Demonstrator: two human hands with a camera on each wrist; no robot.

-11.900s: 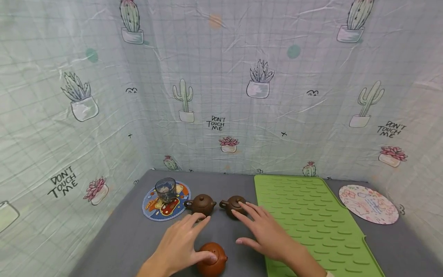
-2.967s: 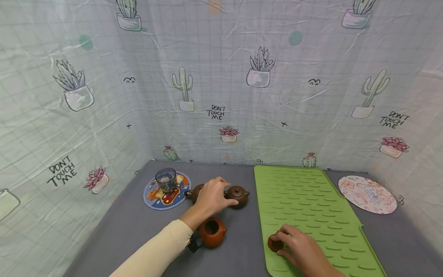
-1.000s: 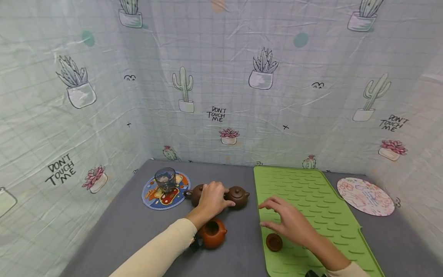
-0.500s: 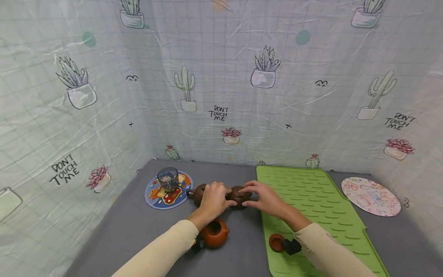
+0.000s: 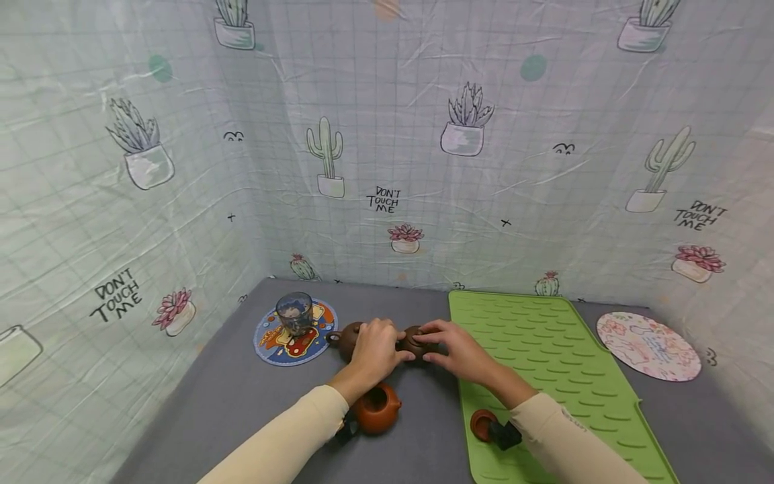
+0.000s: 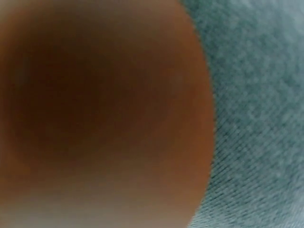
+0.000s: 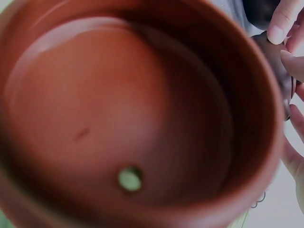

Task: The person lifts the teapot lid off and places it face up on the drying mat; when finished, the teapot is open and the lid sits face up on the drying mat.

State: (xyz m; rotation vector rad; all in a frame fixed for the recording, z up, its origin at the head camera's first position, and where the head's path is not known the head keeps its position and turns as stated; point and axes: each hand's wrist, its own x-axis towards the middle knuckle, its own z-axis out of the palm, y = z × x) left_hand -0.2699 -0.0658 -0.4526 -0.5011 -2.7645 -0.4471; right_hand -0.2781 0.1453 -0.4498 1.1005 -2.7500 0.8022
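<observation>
A small dark brown teapot (image 5: 414,335) stands lidded on the grey table, partly hidden by both hands. My left hand (image 5: 376,351) grips it at its handle side, fingers curled. My right hand (image 5: 463,353) has its fingertips on the lid and its thumb low at the teapot's front. A second dark brown teapot (image 5: 347,340) stands just left, half behind the left hand. Nearer me is an orange-brown teapot (image 5: 381,418) with its top uncovered. Its lid (image 5: 482,423) lies upturned on the green mat and looms in the right wrist view, a small hole showing.
The green ridged mat (image 5: 526,349) covers the right side of the table. A clear glass (image 5: 294,313) stands on a blue patterned coaster (image 5: 272,346) at back left. A pink floral oval mat (image 5: 647,346) lies at far right. A patterned curtain (image 5: 387,134) encloses the table.
The orange-brown teapot's lid came off and was laid on the mat by my right hand, which then moved left to the brown teapot. My left hand moved to that teapot's handle.
</observation>
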